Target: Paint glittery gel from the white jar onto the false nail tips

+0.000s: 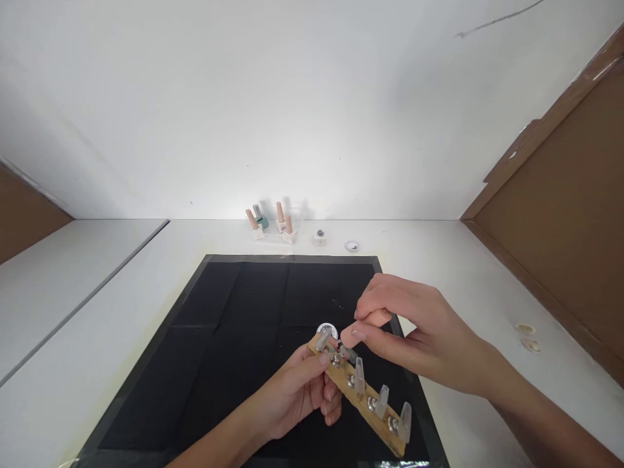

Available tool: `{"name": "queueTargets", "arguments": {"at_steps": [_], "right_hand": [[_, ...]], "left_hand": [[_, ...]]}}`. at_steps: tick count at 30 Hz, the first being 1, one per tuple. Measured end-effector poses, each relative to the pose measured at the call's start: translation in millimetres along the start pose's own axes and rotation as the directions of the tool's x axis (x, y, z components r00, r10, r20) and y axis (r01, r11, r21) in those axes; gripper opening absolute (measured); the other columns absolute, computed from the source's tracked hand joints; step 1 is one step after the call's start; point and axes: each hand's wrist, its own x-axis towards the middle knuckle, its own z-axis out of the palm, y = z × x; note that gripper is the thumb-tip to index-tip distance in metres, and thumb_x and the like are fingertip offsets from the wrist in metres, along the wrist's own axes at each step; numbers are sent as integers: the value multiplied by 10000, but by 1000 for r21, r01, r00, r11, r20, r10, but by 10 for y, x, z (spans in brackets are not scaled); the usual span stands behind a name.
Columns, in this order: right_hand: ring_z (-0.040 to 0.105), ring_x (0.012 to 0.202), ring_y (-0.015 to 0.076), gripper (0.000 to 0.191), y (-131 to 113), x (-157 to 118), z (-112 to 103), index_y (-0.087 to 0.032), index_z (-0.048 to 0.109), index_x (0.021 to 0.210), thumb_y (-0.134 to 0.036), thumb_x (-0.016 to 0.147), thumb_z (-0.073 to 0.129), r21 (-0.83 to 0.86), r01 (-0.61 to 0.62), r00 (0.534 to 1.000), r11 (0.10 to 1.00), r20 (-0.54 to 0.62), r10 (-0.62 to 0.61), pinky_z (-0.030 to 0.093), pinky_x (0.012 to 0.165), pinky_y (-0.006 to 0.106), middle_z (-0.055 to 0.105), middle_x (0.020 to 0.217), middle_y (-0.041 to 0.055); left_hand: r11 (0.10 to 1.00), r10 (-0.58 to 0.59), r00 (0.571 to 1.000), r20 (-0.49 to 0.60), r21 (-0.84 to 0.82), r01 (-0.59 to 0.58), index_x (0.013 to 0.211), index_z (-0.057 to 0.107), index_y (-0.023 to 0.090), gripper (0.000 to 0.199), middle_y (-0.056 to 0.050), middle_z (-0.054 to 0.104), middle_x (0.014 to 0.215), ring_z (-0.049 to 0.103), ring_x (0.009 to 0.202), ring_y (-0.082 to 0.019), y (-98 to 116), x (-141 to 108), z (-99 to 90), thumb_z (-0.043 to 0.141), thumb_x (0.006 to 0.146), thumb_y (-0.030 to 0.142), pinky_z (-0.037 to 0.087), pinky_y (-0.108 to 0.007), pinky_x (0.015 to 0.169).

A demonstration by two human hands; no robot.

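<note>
A wooden strip (363, 404) slants down to the right above the black mat, bearing several clear nail tips (359, 375) on round metal mounts. My left hand (305, 393) grips its upper left end, thumb on top. My right hand (414, 325) pinches a peach-coloured bottle cap (350, 336) between thumb and fingers. The cap's lower end is close to a nail tip near the left thumb; whether they touch is hard to tell. Just behind the strip's upper end sits a small round white container (327, 330), partly covered by the strip.
The black mat (214, 364) lies on a white table (112, 299). Several polish bottles (288, 233), a small clear jar (320, 238) and a round lid (351, 246) stand behind it. Two small discs (531, 345) lie at the right, near a brown panel (560, 214).
</note>
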Motion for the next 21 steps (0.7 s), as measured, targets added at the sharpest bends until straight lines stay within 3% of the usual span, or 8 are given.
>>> {"name": "queueTargets", "arguments": {"at_steps": [8,13,17,21], "right_hand": [[522,650,112,126,-18,-20,-20,-204,505,764,-169,877,549,42,-74,996,996,-37,75,414,592,232,613,697,-17],[533,709,127,170,-3,-5,-60,-219,493,784,-231,946,442,20,-265,963,964,-47,266,395,618,254,656,763,-20],[544,696,129,149,40,9,-131,-242,507,984,-243,969,358,-4,-397,909,918,140,393,390,573,246,641,831,-9],[512,681,130,239,71,14,-177,-246,546,955,-128,914,343,-93,-352,866,931,345,362,388,575,240,588,804,-10]], "left_hand": [[1000,27,999,21,-9,-27,925,601,157,186,41,517,518,466,416,-69,-20,-18,-35,582,850,327,418,-190,440],[1000,21,999,27,2,-22,909,605,152,165,38,517,519,442,421,-63,-23,-40,-33,587,848,304,420,-190,449],[1000,30,999,42,7,-31,933,604,154,165,40,509,514,422,418,-62,-24,-27,-48,561,862,296,418,-192,451],[999,42,997,62,9,-42,938,602,159,168,42,499,517,413,415,-62,-30,-17,-59,548,867,301,411,-191,450]]}}
